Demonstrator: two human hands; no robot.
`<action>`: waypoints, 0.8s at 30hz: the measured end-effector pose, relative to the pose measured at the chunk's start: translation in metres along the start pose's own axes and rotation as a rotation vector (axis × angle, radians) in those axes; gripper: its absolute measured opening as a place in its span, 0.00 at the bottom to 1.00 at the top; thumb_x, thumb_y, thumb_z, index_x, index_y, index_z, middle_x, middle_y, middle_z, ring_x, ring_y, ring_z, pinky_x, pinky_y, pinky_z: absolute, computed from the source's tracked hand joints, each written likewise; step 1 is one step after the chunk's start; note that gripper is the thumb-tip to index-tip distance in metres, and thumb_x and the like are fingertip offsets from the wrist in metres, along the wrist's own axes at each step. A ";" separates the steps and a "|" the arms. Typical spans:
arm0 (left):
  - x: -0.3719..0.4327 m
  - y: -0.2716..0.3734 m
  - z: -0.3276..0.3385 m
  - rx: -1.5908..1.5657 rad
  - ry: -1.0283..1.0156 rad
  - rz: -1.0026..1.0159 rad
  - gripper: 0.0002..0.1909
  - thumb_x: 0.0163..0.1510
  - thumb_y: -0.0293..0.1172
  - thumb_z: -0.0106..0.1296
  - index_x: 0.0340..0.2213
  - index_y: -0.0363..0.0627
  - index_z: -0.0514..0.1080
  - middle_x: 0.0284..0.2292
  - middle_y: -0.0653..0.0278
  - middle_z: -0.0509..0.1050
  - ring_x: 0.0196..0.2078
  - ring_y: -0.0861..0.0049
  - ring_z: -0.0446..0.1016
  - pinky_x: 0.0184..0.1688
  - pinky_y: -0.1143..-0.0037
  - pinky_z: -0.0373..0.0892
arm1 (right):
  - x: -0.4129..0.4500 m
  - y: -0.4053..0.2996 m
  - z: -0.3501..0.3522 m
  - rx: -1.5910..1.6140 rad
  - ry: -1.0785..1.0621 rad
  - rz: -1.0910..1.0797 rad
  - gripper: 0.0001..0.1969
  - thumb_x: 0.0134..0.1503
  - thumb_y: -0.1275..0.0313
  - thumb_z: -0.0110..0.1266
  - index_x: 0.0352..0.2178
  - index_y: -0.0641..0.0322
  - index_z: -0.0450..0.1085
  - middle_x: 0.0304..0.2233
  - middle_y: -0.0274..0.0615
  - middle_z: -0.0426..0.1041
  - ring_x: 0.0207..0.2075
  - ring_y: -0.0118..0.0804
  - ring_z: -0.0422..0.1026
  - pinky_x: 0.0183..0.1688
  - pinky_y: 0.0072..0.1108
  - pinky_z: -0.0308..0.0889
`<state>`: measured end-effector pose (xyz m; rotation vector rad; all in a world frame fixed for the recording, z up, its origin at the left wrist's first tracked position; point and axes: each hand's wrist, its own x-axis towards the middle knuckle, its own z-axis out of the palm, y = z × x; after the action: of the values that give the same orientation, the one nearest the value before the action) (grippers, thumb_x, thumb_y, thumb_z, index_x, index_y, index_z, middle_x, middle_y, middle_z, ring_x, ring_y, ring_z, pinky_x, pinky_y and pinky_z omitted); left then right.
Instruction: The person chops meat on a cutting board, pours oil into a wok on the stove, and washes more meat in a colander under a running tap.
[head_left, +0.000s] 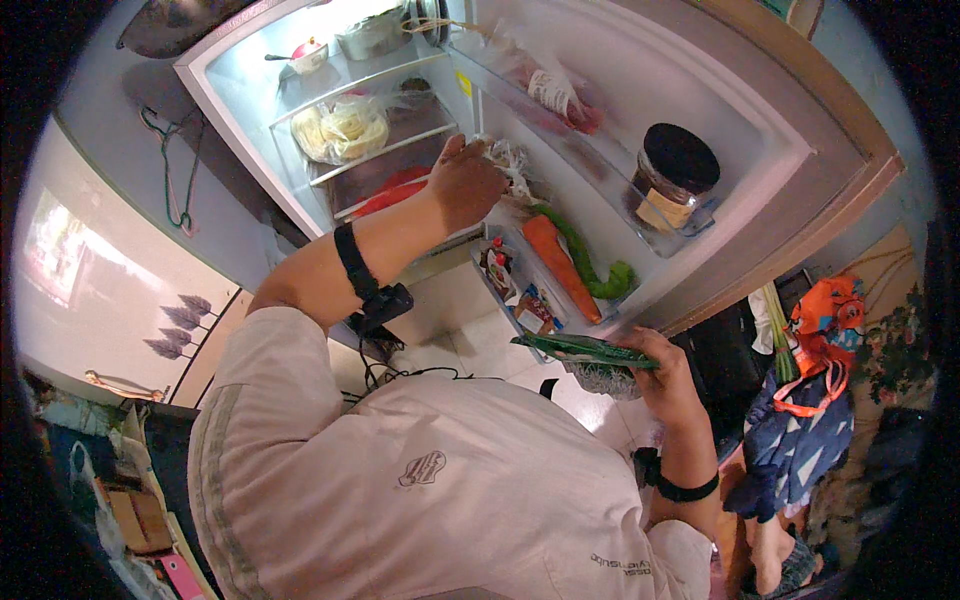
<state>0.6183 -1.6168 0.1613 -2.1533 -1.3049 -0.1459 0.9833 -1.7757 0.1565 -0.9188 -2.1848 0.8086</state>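
Observation:
My left hand (469, 180) reaches into an open refrigerator, beside the inside of its door. Its fingers curl against a bunched clear plastic bag (511, 161), and the fingertips are hidden. Lower down, near the door's bottom corner, my right hand (664, 367) holds a long dark green vegetable (585, 349), which looks like a cucumber, by one end. Between the hands, a carrot (559, 262) and a curved green pepper (592, 262) lie in the lower door shelf (517, 315). Small packets (536, 309) sit beside them.
A dark-lidded jar (679, 169) and a bagged item (562, 97) occupy the upper door shelf. Inside are a bag of pale food (341, 131), red bags (394, 187), a small bowl (307, 58) and a pot (371, 34). A person (791, 442) in patterned clothing is at right.

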 end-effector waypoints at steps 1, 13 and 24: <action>0.002 0.001 -0.002 0.015 -0.113 -0.022 0.05 0.42 0.35 0.49 0.23 0.55 0.74 0.27 0.71 0.72 0.48 0.68 0.65 0.46 0.61 0.56 | 0.001 0.000 0.000 0.006 0.008 -0.021 0.22 0.33 0.85 0.49 0.36 0.66 0.70 0.33 0.53 0.72 0.40 0.59 0.69 0.48 0.34 0.63; 0.015 0.013 -0.005 -0.344 0.258 -0.058 0.15 0.42 0.27 0.52 0.36 0.50 0.70 0.33 0.67 0.70 0.44 0.66 0.64 0.46 0.64 0.57 | -0.006 0.003 -0.007 -0.048 0.032 -0.060 0.20 0.36 0.83 0.51 0.37 0.66 0.70 0.36 0.52 0.72 0.41 0.57 0.70 0.48 0.34 0.64; 0.010 0.013 0.018 -0.172 0.238 0.154 0.07 0.40 0.34 0.52 0.25 0.61 0.74 0.28 0.72 0.69 0.42 0.69 0.64 0.47 0.62 0.55 | -0.020 0.007 -0.014 -0.010 0.060 -0.030 0.20 0.36 0.84 0.49 0.37 0.67 0.70 0.34 0.52 0.72 0.37 0.55 0.71 0.42 0.31 0.66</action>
<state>0.6303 -1.6030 0.1453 -2.2877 -1.0199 -0.4513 1.0074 -1.7836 0.1541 -0.9018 -2.1475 0.7480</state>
